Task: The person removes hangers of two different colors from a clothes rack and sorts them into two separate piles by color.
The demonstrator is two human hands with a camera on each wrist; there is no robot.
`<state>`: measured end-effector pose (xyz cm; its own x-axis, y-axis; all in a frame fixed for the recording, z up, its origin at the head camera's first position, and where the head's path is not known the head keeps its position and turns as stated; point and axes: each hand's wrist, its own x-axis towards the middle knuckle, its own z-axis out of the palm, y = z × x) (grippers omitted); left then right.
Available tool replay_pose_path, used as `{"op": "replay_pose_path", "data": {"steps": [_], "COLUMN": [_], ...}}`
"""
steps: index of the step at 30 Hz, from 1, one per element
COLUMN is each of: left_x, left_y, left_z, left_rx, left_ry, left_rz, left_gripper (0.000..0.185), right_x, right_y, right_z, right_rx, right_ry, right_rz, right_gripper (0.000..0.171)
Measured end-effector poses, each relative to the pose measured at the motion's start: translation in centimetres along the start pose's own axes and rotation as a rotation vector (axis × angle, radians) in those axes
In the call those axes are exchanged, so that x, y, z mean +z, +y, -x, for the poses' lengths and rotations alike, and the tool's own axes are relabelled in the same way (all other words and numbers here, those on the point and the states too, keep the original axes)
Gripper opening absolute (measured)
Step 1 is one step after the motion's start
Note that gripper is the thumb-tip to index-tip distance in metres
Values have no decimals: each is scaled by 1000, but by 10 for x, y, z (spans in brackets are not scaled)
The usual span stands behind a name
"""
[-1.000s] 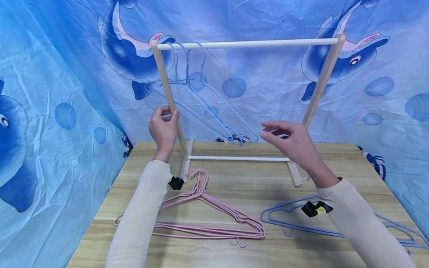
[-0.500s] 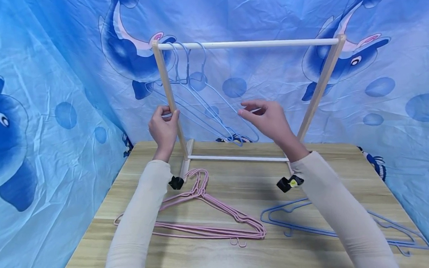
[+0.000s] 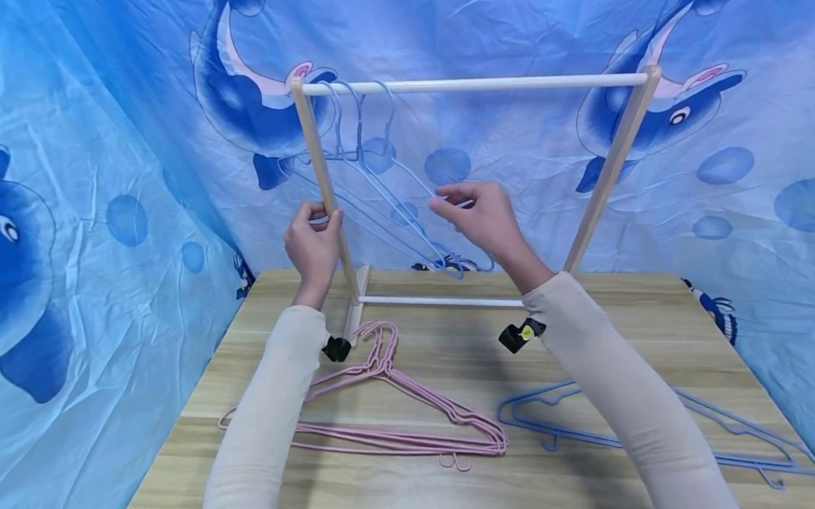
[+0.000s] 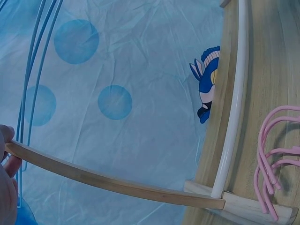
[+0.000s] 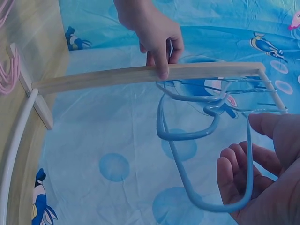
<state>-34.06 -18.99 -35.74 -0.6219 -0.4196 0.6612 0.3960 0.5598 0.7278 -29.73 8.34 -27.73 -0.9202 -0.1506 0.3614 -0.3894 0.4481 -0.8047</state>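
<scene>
— What is worn on the arms?

— Both arms are covered to the wrists by close-fitting, cream-coloured sleeves; the left hand [image 3: 314, 247] and the right hand [image 3: 484, 222] are left bare.

— Is anything fastened at the wrists?

— A small black device is strapped under the left sleeve [image 3: 260, 431], near the wrist. A similar black device, marked with a round yellow sticker, is seen under the right sleeve [image 3: 615, 393].
</scene>
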Motion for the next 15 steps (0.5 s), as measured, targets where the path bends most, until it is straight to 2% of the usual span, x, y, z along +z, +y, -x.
{"op": "replay_pose_path", "data": {"steps": [6,15], "left_x": [0,1], "left_y": [1,0], "left_z": [0,-1], "left_rx": [2,-1], "left_ry": [2,5], "left_rz": [4,9], "left_gripper": [26,24], "right_x": [4,2], "right_y": [-2,-6], "right_z": [-2,-2], "right_rx": [2,-53], "right_ry": [22,104], "right_rz": [-5,75], "right_gripper": [33,27]}}
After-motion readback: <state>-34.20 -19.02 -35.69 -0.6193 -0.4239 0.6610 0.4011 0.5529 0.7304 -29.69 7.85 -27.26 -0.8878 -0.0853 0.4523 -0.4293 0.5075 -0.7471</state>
